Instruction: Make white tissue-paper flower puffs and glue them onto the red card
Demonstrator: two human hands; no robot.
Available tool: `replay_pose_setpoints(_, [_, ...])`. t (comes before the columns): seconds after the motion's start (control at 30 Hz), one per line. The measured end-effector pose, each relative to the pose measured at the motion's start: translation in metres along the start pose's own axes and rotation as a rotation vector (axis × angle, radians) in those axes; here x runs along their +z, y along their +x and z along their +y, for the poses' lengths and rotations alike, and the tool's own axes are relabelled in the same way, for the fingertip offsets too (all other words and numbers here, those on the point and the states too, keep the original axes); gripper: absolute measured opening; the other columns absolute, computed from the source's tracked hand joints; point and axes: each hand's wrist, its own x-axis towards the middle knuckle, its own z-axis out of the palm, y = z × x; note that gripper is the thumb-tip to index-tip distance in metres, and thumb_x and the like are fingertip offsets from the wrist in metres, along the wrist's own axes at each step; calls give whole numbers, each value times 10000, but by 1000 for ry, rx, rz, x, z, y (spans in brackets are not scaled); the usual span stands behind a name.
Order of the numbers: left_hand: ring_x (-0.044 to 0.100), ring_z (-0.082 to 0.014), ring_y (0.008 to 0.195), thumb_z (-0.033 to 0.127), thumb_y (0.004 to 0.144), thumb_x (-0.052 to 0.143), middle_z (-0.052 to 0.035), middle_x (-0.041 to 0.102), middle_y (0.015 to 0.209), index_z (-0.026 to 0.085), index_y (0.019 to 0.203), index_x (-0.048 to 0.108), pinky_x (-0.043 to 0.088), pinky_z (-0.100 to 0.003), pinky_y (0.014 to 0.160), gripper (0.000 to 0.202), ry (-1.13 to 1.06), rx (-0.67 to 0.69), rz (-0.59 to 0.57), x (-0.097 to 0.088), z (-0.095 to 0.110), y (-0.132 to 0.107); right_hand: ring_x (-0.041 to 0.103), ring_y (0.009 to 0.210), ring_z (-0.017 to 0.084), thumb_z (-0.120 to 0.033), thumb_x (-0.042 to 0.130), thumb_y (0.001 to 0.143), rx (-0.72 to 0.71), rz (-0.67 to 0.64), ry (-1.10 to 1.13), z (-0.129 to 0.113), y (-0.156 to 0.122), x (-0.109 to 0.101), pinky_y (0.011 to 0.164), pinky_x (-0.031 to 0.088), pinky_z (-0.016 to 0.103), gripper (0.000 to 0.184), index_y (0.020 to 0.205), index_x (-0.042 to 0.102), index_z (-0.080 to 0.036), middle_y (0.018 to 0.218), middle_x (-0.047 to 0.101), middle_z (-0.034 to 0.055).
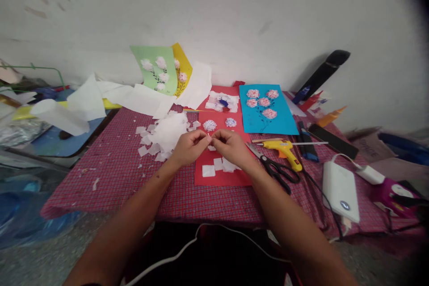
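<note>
My left hand (190,145) and my right hand (231,145) meet above a red paper sheet (234,178), fingers pinched together on a small piece of white tissue paper (210,139) held between them. Small white tissue squares (208,170) lie on the red sheet under my hands. Two small tissue flowers (210,125) sit on the far part of the sheet. A pile of white tissue pieces (166,133) lies just left of my left hand.
Black-handled scissors (276,169) and a yellow glue gun (284,149) lie right of my hands. A blue sheet with pink flowers (266,109), green (157,69) and yellow cards lean by the wall. A white power bank (340,190) rests at right on the checked tablecloth (114,174).
</note>
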Motion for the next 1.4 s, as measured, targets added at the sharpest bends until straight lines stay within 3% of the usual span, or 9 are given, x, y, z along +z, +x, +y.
replay_pose_setpoints(0.43, [594,-129,602,245,843,607,1,659,660,184,735,624,479,-252,600,125,-107,-50,19,1,-8,2,486,615,132,-320,611,845,17,55,57,10,4,-2,588,380,270,171,719,601,-205,648,561,-23])
replay_pose_setpoints(0.7, [631,-142,631,381,893,635,-28,694,720,168,849,659,507,-267,617,219,-265,-97,-46,-2,-3,2,476,621,125,-276,586,849,-28,22,63,2,1,-3,593,381,262,153,715,590,-202,662,553,-24])
replay_pose_setpoints(0.87, [598,-130,616,377,883,663,-17,675,694,167,818,655,490,-257,611,221,-197,-74,-56,-1,-8,3,493,650,128,-305,587,875,-68,-16,57,-2,-1,-1,621,391,264,178,734,600,-197,702,587,-9])
replay_pose_setpoints(1.13, [592,-125,575,350,871,659,-4,678,658,175,761,649,478,-248,602,207,-166,-123,33,0,-15,3,474,580,124,-266,579,800,16,84,78,10,5,-3,548,350,258,152,662,560,-204,604,533,-32])
replay_pose_setpoints(1.4, [610,-129,573,321,851,659,-4,672,639,174,773,661,474,-248,583,167,-200,-179,88,0,-16,5,495,520,127,-249,574,719,131,176,193,2,7,-10,515,371,262,95,634,566,-209,556,546,-36])
